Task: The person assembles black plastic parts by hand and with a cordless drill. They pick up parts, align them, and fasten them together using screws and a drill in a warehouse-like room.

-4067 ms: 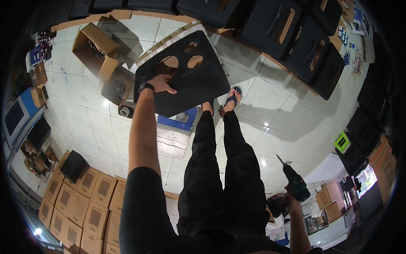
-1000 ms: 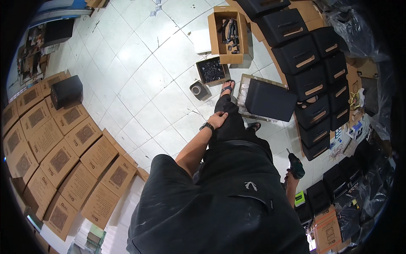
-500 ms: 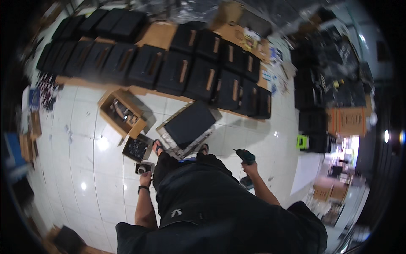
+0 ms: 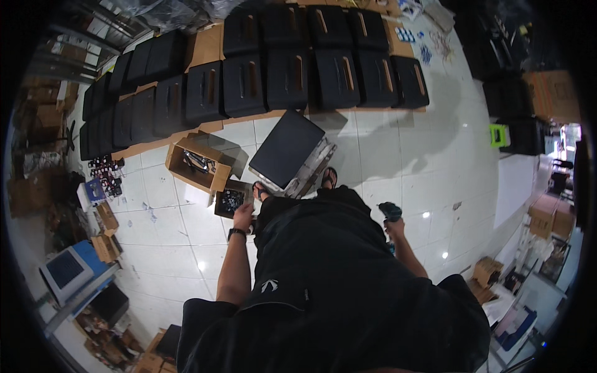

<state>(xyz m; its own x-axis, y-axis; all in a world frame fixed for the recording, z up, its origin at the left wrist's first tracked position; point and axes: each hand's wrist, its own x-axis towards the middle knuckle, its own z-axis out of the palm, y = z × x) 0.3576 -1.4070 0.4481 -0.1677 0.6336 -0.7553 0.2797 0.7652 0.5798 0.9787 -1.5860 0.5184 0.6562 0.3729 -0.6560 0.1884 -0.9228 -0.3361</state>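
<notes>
Fingers of the right hand (image 4: pixel 394 228) are wrapped round a dark green drill (image 4: pixel 390 211), out by the person's right side above the white tiled floor (image 4: pixel 435 186). Across on the left, the left hand (image 4: pixel 243 217) hangs near a small box (image 4: pixel 218 202) of dark parts, its fingers too unclear to tell whether they grasp anything. Ahead, a black cabinet (image 4: pixel 287 148) sits on a pale block (image 4: pixel 318 160) by the feet (image 4: pixel 329 178), with rows of black cabinets (image 4: pixel 286 79) beyond!
</notes>
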